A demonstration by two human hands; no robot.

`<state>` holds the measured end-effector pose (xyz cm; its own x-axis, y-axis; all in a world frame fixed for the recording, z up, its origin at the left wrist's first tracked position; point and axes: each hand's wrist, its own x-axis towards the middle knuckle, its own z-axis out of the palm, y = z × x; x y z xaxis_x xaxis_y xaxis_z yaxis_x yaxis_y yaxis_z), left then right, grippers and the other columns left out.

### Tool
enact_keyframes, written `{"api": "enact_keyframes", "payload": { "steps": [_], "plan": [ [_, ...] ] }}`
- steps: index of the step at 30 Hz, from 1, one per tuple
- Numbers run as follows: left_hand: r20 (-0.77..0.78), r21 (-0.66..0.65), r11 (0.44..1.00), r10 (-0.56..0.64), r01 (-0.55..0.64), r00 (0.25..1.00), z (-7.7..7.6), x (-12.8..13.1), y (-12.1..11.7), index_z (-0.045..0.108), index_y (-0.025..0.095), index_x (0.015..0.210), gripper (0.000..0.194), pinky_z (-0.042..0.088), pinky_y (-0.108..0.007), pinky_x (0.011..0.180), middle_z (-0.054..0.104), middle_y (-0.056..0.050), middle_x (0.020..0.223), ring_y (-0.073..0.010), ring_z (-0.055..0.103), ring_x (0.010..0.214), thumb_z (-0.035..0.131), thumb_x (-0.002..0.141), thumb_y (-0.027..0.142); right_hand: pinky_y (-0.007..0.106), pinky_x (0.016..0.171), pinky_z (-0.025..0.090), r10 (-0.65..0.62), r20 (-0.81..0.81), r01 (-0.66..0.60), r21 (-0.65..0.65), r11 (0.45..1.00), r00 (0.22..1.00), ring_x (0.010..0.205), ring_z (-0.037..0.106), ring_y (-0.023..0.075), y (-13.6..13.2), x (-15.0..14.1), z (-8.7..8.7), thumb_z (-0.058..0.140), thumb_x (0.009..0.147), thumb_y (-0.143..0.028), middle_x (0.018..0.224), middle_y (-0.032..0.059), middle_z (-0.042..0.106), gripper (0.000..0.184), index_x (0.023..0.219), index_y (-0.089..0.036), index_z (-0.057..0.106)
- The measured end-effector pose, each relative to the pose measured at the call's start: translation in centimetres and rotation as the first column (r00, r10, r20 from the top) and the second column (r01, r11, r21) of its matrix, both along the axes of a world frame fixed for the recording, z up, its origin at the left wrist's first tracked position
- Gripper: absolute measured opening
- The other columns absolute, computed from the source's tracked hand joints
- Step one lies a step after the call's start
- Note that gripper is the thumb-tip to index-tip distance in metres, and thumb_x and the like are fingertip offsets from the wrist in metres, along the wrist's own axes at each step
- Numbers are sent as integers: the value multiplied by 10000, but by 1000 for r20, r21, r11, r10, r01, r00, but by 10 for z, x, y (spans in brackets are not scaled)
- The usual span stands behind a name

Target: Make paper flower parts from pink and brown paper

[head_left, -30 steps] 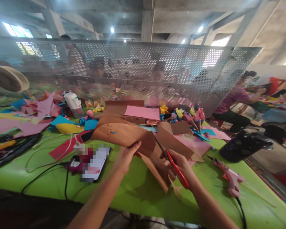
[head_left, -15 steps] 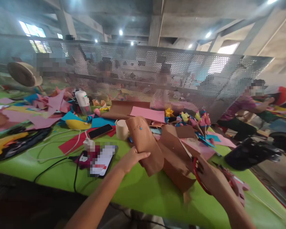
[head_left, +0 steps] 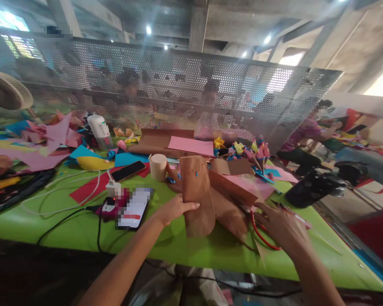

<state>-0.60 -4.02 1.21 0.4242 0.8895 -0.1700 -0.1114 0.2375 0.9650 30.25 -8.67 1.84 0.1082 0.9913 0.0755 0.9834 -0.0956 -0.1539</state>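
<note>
My left hand [head_left: 175, 210] is closed on a curled piece of brown paper [head_left: 198, 191], its thumb lying across the front. Small marks and a blue speck show near the paper's top. To the right, my right hand [head_left: 281, 225] is open, fingers reaching over the red-handled scissors [head_left: 264, 238], which lie low on the table among brown paper scraps [head_left: 230, 212]. The fingertips are close to the scissors' handle and the scrap edge; whether they touch cannot be told. The blades are mostly hidden. A cream-coloured roll [head_left: 158, 167] stands behind my left hand.
Two phones [head_left: 128, 171] and a charger with cables lie left on the green table [head_left: 166, 250]. Paper flowers [head_left: 260, 153], pink sheets [head_left: 191, 145] and a white bottle [head_left: 98, 129] are behind. At right are a black cylinder [head_left: 306, 189] and a partly hidden glue gun [head_left: 301, 219].
The brown paper came away from the larger sheet and turned upright in my left hand. My right hand moved right, lowered the scissors to the table and loosened from them.
</note>
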Motion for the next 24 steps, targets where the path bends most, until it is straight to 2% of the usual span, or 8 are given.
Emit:
{"api": "enact_keyframes", "payload": {
  "steps": [2,4,5,9,12,17,22,24],
  "plan": [
    [-2,-7,1000,-17,17,1000,-2,3,-1,760,186,921,367,472,-421,985,780,-60,963,-272,681,1011,847,585,308,346,709,503,150,-282,-106,163,981,948,898,709,291,5,-19,9,512,899,-421,1052,93,758,310,1072,-263,715],
    [-3,-16,999,-41,41,999,-6,7,-2,766,189,896,335,496,-396,935,781,-58,942,-253,693,945,846,581,269,333,778,509,331,-571,-221,255,941,751,953,687,264,13,-44,13,539,885,-466,1082,82,744,329,1050,-234,702],
    [-5,-18,998,-57,57,998,-8,8,-3,769,186,880,318,505,-384,908,781,-61,926,-248,696,918,845,579,254,328,762,511,355,-672,-241,261,935,649,913,685,255,17,-58,13,592,847,-477,1029,82,749,334,1018,-209,697],
    [-31,-14,994,-110,110,993,-12,10,-5,773,171,879,311,509,-355,849,777,-72,876,-244,692,878,845,593,269,300,644,500,275,-910,-210,217,953,310,705,639,204,30,-100,5,740,690,-431,757,34,709,288,788,-176,649],
    [-62,43,996,-74,77,995,-9,5,-5,771,173,902,325,499,-337,835,770,-77,896,-245,679,898,811,659,385,283,607,486,213,-963,-142,190,971,164,658,611,179,32,-112,1,763,657,-397,700,8,678,270,728,-183,614],
    [-72,223,968,135,-116,988,-4,3,-1,738,173,797,299,475,-293,767,720,-42,812,-213,628,826,702,757,467,274,598,481,211,-970,-113,198,974,124,661,593,171,33,-110,-1,759,651,-397,686,3,662,268,728,-180,622],
    [-142,497,827,376,-263,915,5,6,-4,639,192,554,234,422,-254,695,579,3,646,-160,525,678,726,726,325,242,515,423,300,-918,-34,302,953,259,540,517,126,30,-105,4,729,683,-318,632,-24,610,182,771,-179,651],
    [-130,494,834,351,-246,927,11,6,-9,710,199,662,124,440,-259,733,645,-18,724,-182,574,741,698,744,291,268,583,470,407,-862,-45,414,909,300,610,579,153,24,-104,10,693,721,-279,695,0,653,118,795,-189,671]
  ]
}}
